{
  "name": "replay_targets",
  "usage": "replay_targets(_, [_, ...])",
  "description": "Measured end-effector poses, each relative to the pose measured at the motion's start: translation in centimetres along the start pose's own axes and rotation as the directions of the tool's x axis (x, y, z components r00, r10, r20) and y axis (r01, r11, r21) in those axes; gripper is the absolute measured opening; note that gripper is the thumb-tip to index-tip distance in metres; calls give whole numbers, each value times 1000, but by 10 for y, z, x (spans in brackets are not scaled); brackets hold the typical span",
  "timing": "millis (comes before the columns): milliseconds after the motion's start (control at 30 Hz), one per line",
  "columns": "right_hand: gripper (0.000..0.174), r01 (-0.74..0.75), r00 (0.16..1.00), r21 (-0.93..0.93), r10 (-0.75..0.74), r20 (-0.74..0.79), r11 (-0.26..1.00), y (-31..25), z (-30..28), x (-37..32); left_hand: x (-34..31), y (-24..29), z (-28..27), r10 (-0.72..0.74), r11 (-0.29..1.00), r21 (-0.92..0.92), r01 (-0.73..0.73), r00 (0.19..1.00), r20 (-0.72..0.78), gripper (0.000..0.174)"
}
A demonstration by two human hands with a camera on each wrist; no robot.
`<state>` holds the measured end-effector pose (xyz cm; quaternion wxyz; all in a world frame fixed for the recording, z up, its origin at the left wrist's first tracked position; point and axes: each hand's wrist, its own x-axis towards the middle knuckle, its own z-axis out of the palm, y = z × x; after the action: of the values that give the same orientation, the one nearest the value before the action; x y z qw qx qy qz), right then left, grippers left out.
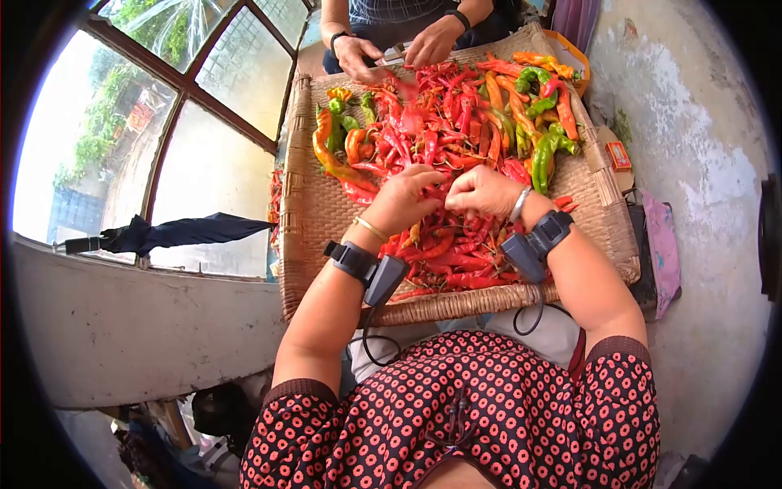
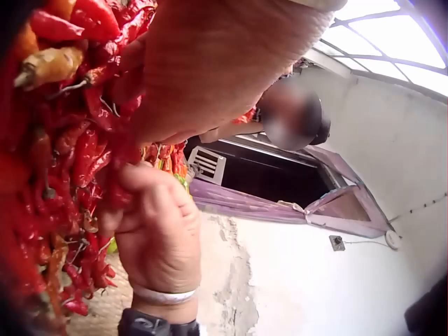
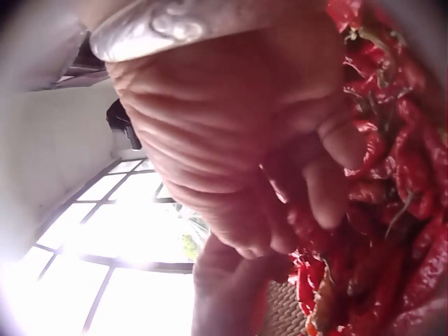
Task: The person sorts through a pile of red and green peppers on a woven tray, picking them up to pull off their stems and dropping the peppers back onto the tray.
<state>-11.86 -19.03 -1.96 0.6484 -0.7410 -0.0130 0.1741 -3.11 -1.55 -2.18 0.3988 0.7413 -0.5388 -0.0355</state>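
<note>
Red peppers (image 1: 456, 253) lie heaped in a shallow woven tray (image 1: 297, 220). Over the middle of the heap, the left hand (image 1: 405, 196) and right hand (image 1: 486, 194) face each other, fingertips a short gap apart. The left wrist view has the right hand (image 2: 159, 231) with thumb and fingers pinching a blurred red pepper (image 2: 120, 187). Large in that view, the left hand (image 2: 231, 66) curls its fingers at blurred red pepper flesh, partly hidden. In the right wrist view, the right hand (image 3: 224, 140) bends its fingers above the peppers (image 3: 413, 161), beside the left hand (image 3: 224, 283).
Across the tray, another person's hands (image 1: 432, 42) work at the heap's far edge. Green and orange peppers (image 1: 547, 155) lie at the tray's right side, more (image 1: 330, 147) at its left. A folded umbrella (image 1: 179, 235) lies by the window; a wall (image 1: 692, 163) stands right.
</note>
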Motion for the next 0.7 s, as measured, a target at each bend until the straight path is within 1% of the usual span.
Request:
replay_targets(33, [19,14,1000,100,-15,5,995,-2,-4,-2,0,3,0,87,996,4,-87,996,8,23])
replay_targets(67, [18,29,999,198,-31,8,980,-1,-9,-4,-1,5,-1,87,996,4,-87,996,6,23])
replay_targets(100, [19,68,997,325,-76,12,943,1,-12,-4,-3,7,-2,-105,994,-23,111,976,193,21])
replay_targets(133, [19,67,997,325,-76,13,943,1,-15,-5,-4,8,-4,-279,952,-12,306,883,376,19])
replay_targets(167, [21,94,995,385,-99,-5,918,1,-19,-7,-5,7,-4,-249,961,-19,277,890,382,14])
replay_targets(200, [23,121,992,443,-122,-25,888,-3,-20,-10,-4,9,-8,-249,961,-18,277,889,384,14])
replay_targets(233, [28,144,989,408,-114,-97,902,-7,-20,-11,-2,12,-15,-369,877,-119,465,811,453,15])
replay_targets(267, [33,153,982,358,-100,-162,921,-6,-22,-10,1,15,-21,-463,745,-200,636,709,532,16])
replay_targets(300, [33,126,972,324,-51,-230,938,-4,-24,-8,4,16,-29,-479,746,-214,630,732,486,19])
replay_targets(333, [33,96,954,291,-5,-298,952,-1,-25,-7,5,8,-32,-523,706,-272,654,740,423,18])
replay_targets(367, [31,11,962,169,36,-270,986,1,-23,-5,6,2,-30,-512,676,-458,578,815,272,19])
replay_targets(400, [29,-71,966,43,80,-245,997,2,-20,-3,6,-3,-30,-513,637,-618,461,852,107,20])
replay_targets(433, [27,-87,986,-10,84,-142,996,4,-16,-4,9,-6,-28,-545,625,-677,388,838,-23,25])
replay_targets(467, [32,-116,993,-37,115,-29,993,10,-10,-1,6,-11,-28,-544,628,-675,387,839,-25,25])
replay_targets(500, [35,-165,983,-111,173,68,980,4,-4,-3,3,-17,-28,-491,811,-393,433,870,-55,27])
replay_targets(533, [39,-207,958,-187,238,159,960,-2,1,-5,1,-23,-26,-432,901,-66,428,900,-62,29])
replay_targets(567, [42,-131,961,-253,186,204,958,11,4,1,-7,-26,-21,-297,947,105,305,952,-79,27])
replay_targets(600, [45,-53,958,-313,137,253,948,16,10,6,-6,-17,-20,-393,910,173,378,917,66,21])
replay_targets(633, [46,-52,957,-390,157,243,919,19,12,9,-9,-15,-16,-337,933,188,308,931,144,19])
replay_targets(667, [46,-52,957,-388,157,245,920,21,13,11,-12,-13,-12,-278,952,196,237,935,220,17])
replay_targets(700, [44,-4,953,-483,150,264,876,19,13,12,-13,-9,-10,-282,957,151,247,915,289,17])
